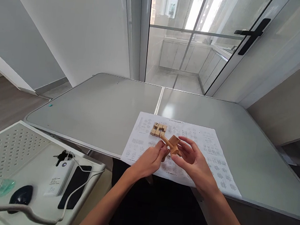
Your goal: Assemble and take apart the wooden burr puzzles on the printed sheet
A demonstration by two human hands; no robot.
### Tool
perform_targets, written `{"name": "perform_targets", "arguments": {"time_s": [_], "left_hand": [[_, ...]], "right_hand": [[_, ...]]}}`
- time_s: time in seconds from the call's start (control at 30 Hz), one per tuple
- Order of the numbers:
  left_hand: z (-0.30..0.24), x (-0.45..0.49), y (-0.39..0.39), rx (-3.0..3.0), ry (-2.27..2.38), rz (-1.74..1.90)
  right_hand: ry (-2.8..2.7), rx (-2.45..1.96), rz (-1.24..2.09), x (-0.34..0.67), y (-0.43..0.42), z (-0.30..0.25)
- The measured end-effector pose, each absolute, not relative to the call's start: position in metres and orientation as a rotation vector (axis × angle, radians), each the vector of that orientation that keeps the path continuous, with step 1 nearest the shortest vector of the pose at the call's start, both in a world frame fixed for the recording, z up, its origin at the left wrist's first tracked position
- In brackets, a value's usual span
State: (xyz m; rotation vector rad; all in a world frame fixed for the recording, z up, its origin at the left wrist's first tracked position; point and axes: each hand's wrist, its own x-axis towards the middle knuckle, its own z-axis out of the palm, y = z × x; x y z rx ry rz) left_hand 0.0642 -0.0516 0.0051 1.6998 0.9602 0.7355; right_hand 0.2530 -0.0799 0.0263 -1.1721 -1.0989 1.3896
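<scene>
The table (108, 105) has a smooth, pale grey top with a dull sheen, rounded corners and a light strip running across it. Near its edge lies a thin white paper sheet (214, 160), printed with small line drawings. On the sheet's far left part sits a block cluster (158, 129) of squared, honey-coloured wood with notches between its bars.

The wooden piece (174, 142) is darker and orange-toned: a slim bar meeting chunkier, flat-faced blocks. It is held above the sheet, just right of the cluster and nearer. The left hand (152, 158) has its fingertips closed together on the piece's near left side. The right hand (194, 162) curves around the right end, thumb near and fingers far, parted about the blocks; how firmly it grips, I cannot tell.

At the near left stands a white plastic tray (10, 142) with a perforated wall, holding a flat black phone (76, 186).
</scene>
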Motion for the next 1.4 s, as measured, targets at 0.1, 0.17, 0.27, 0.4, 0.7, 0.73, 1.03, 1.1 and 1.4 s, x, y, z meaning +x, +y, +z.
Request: {"name": "perform_targets", "arguments": {"time_s": [0.1, 0.17, 0.27, 0.4, 0.7, 0.73, 1.03, 1.1, 1.4], "left_hand": [[0.007, 0.064, -0.054, 1.724, 0.994, 0.74], [0.008, 0.063, -0.056, 1.747, 0.985, 0.744], [0.008, 0.061, -0.057, 1.773, 0.982, 0.726], [0.009, 0.062, -0.056, 1.785, 0.962, 0.721], [0.009, 0.059, -0.05, 1.796, 0.863, 0.666], [0.009, 0.059, -0.049, 1.798, 0.857, 0.661], [0.012, 0.056, -0.046, 1.84, 0.822, 0.605], [0.012, 0.056, -0.046, 1.844, 0.821, 0.598], [0.013, 0.056, -0.045, 1.818, 0.815, 0.621]], "right_hand": [[-1.11, -1.148, 1.405, 0.254, -0.081, 0.027], [-1.111, -1.137, 1.42, 0.254, -0.082, 0.027], [-1.079, -1.136, 1.416, 0.257, -0.081, 0.027], [-1.009, -1.169, 1.341, 0.263, -0.081, 0.026], [-1.009, -1.179, 1.283, 0.267, -0.082, 0.023], [-1.017, -1.176, 1.278, 0.267, -0.082, 0.023], [-1.053, -1.162, 1.299, 0.269, -0.086, 0.024], [-1.049, -1.149, 1.288, 0.268, -0.087, 0.022], [-1.058, -1.089, 1.275, 0.261, -0.085, 0.021]]}}
